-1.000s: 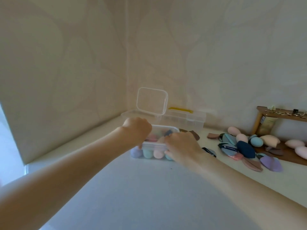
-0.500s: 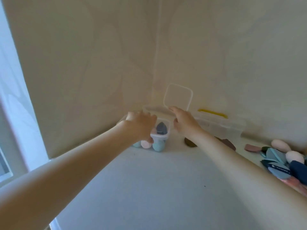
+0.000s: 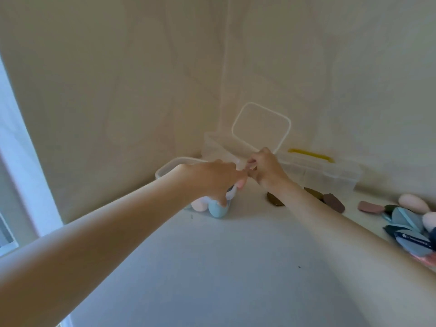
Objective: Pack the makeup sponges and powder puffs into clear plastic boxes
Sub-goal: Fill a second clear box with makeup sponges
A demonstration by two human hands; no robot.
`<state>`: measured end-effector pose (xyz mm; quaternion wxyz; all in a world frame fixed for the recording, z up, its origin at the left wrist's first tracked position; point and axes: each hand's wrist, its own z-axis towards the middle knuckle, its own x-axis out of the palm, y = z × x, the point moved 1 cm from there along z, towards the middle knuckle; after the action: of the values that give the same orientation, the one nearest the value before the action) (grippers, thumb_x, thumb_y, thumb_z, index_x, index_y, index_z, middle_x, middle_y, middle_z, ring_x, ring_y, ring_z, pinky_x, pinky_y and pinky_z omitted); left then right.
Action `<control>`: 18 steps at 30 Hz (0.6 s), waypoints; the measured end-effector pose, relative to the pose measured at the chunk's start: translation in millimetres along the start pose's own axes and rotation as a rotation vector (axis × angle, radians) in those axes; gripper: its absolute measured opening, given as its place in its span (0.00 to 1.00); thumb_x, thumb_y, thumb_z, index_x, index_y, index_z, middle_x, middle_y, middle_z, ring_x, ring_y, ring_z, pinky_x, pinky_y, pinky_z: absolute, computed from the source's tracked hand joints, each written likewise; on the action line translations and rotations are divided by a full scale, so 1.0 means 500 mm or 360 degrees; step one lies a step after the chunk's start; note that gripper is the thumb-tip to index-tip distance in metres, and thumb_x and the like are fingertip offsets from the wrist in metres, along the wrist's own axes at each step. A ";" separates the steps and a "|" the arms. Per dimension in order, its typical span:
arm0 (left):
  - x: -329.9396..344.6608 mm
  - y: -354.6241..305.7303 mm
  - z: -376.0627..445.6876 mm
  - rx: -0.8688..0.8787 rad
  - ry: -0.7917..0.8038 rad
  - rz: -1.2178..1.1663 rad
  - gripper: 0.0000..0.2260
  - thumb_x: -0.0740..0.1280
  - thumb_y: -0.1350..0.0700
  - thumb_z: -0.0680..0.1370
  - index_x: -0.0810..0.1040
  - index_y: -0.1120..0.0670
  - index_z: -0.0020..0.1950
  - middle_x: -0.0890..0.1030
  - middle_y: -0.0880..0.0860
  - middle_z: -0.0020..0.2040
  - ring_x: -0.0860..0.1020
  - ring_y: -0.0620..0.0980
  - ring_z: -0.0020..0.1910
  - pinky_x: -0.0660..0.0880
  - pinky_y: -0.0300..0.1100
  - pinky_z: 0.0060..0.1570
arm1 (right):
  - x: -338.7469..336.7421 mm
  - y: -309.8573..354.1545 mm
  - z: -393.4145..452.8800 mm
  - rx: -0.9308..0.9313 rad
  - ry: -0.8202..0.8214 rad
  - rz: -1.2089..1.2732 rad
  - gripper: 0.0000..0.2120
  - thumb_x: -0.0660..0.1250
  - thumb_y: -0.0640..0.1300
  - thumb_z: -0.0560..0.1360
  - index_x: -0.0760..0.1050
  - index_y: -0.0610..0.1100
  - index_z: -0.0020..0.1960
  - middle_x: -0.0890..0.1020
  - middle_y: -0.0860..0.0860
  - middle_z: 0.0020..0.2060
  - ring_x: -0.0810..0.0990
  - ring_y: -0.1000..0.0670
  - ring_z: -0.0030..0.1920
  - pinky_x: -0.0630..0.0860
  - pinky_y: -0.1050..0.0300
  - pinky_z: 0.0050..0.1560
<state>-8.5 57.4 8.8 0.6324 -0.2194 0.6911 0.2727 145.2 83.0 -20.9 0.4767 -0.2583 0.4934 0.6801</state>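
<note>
Sponge-filled clear box point(image 3: 212, 204) sits on the desk point(image 3: 236, 267) left of the open lid point(image 3: 261, 128). Left hand point(image 3: 212, 178) grips its rim; right hand point(image 3: 266, 168) pinches something unclear. Likely light, rigid, slippery: hold by rim.

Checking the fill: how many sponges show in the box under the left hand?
2: a pink sponge at the near end of the box, a blue sponge right of it. The left hand may hide more.
</note>
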 end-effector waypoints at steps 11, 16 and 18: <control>0.006 -0.014 0.081 -0.0216 -0.0397 0.0112 0.17 0.61 0.62 0.77 0.66 0.57 0.66 0.68 0.57 0.64 0.70 0.58 0.64 0.70 0.50 0.60 | -0.252 -0.091 -0.122 -0.0059 -0.0016 -0.0362 0.09 0.69 0.43 0.74 0.78 0.39 0.52 0.72 0.47 0.53 0.76 0.47 0.53 0.73 0.54 0.59; -0.051 -0.100 0.072 0.0210 -0.1404 -0.0182 0.08 0.60 0.61 0.73 0.76 0.61 0.49 0.77 0.60 0.48 0.76 0.61 0.47 0.75 0.50 0.42 | -0.305 -0.139 -0.224 -0.0011 0.0115 -0.0271 0.11 0.73 0.39 0.70 0.80 0.38 0.51 0.77 0.45 0.53 0.78 0.47 0.53 0.73 0.52 0.61; -0.056 -0.132 0.078 0.0254 -0.1256 -0.0258 0.11 0.60 0.57 0.75 0.76 0.59 0.53 0.77 0.58 0.52 0.75 0.59 0.53 0.72 0.50 0.51 | -0.308 -0.157 -0.264 -0.0007 0.0185 -0.0212 0.10 0.73 0.37 0.69 0.80 0.38 0.50 0.76 0.48 0.51 0.77 0.46 0.54 0.72 0.51 0.63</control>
<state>66.9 31.9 28.2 0.8834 -0.1017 0.3950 0.2308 263.8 -94.2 22.2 0.4910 -0.3306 0.5004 0.6318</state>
